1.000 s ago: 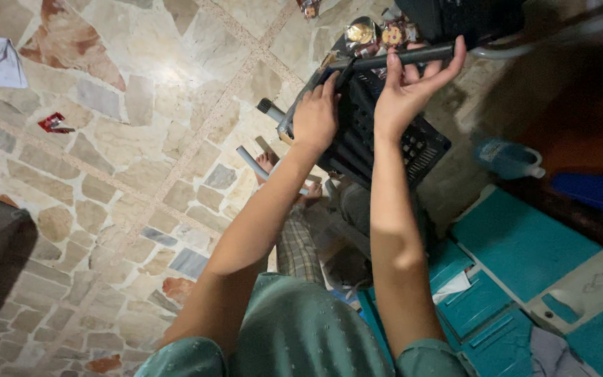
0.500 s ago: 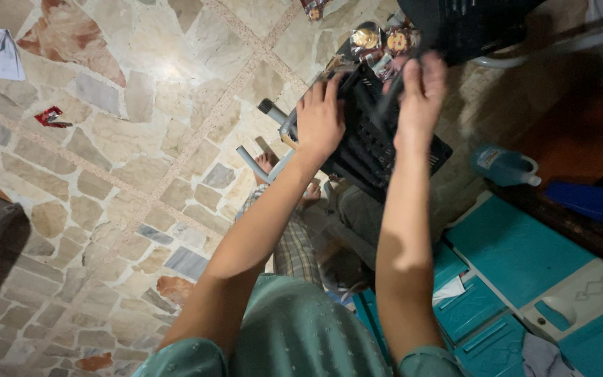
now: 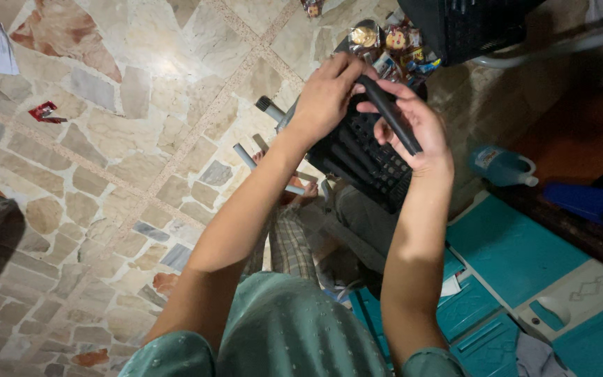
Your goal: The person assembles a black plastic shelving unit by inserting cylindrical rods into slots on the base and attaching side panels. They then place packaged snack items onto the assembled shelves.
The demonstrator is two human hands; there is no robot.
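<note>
Here, above the black plastic crate (image 3: pixel 364 157) taken as landmark: left hand (image 3: pixel 326 94) is closed over the upper end of a black rod (image 3: pixel 389 115), while right hand (image 3: pixel 420 136), just right of it, wraps the rod's lower length. The rod sits tilted over the crate's grid. It looks stiff, light and smooth, maybe slippery; best gripped mid-shaft. Snack packets (image 3: pixel 385 45) lie beyond the crate.
</note>
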